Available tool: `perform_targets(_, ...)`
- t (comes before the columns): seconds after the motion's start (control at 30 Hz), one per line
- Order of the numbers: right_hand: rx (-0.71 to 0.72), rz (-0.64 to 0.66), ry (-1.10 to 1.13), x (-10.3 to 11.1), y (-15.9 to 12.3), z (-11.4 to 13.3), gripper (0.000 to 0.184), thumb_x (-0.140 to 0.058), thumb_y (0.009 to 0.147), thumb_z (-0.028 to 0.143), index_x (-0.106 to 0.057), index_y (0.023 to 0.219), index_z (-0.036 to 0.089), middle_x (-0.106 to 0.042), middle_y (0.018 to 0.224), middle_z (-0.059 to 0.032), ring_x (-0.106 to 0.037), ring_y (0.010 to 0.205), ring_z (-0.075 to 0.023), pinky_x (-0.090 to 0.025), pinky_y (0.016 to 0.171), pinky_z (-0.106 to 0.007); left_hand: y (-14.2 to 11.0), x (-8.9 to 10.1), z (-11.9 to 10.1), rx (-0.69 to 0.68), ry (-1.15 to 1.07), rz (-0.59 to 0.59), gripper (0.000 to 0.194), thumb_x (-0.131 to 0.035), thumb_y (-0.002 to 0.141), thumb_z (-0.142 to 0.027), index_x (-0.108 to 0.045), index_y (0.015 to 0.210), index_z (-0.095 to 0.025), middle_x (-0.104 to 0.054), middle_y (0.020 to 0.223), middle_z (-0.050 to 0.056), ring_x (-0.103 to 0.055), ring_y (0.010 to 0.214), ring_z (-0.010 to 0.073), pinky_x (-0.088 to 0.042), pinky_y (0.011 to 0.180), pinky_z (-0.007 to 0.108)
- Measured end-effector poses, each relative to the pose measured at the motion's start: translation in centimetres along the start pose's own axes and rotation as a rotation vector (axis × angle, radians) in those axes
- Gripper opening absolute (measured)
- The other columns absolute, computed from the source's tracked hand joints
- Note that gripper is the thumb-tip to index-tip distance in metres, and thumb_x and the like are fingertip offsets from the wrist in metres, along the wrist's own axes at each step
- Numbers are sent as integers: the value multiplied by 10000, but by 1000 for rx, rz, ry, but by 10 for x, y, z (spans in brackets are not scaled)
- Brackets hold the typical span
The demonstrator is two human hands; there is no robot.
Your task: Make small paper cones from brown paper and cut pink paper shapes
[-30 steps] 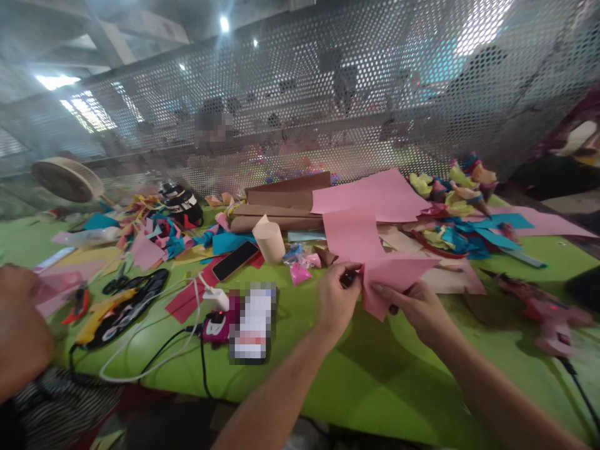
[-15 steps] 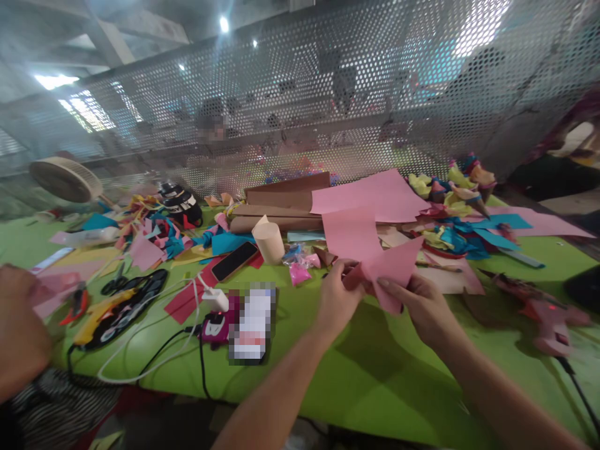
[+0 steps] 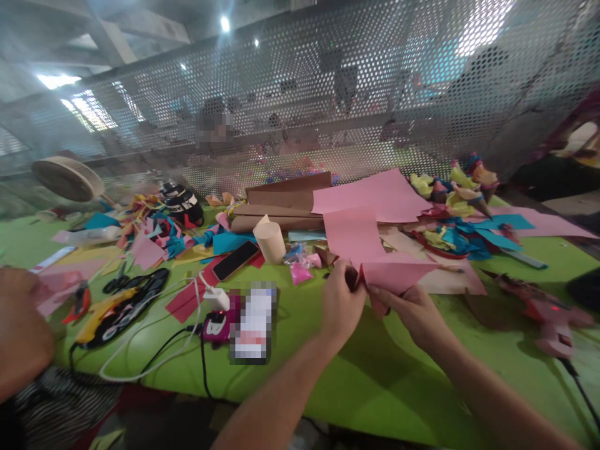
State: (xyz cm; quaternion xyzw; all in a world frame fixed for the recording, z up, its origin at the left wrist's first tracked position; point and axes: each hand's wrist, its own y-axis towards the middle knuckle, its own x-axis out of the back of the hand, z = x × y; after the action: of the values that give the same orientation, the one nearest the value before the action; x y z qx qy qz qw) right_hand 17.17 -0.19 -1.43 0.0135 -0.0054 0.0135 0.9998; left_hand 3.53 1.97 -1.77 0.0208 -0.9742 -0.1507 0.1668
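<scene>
Between my two hands is a folded piece of pink paper [image 3: 398, 275], held above the green table [image 3: 375, 387]. My left hand [image 3: 344, 306] pinches its left end, where a narrow fold stands up. My right hand [image 3: 415, 309] grips the lower right part, thumb on the near face and the other fingers mostly hidden behind. Just beyond the hands lies a larger pink sheet [image 3: 354, 234]. Left of my left hand are a small bag of bright pink material [image 3: 300, 273] and a cream paper roll [image 3: 269, 242] standing upright.
A pink glue gun [image 3: 553, 319] with a lit red light rests at the right. To the left lie a phone [image 3: 254, 325], a purple power strip [image 3: 220, 325], cables and a yellow glue gun [image 3: 105, 312]. Another person's arm [image 3: 23, 331] reaches in at far left. Perforated metal [image 3: 290, 112] stands behind.
The pink paper has turned in my hands: its right flap has tipped down and now points rightward. My right hand has shifted slightly right and down; my left hand keeps its pinch.
</scene>
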Motion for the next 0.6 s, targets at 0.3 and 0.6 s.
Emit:
perform_targets(0.3,-53,-224,121,3,7,1,468,-883,530,603,-733,684,188,-722,660,-51,-604,600,-184,-515,585,-319,1,3,-4,105,-324,167,160,-597,853,-170,-701,975,-171,-728,926,61,-647,823,173,-521,768,296)
perform_targets(0.6,-51,-251,151,5,8,2,478,-885,531,603,-734,716,189,-735,693,-48,-619,625,-185,-524,623,-328,4,4,-5,237,-516,250,349,-628,825,-141,-758,1143,-200,-788,993,69,-705,845,184,-576,790,321)
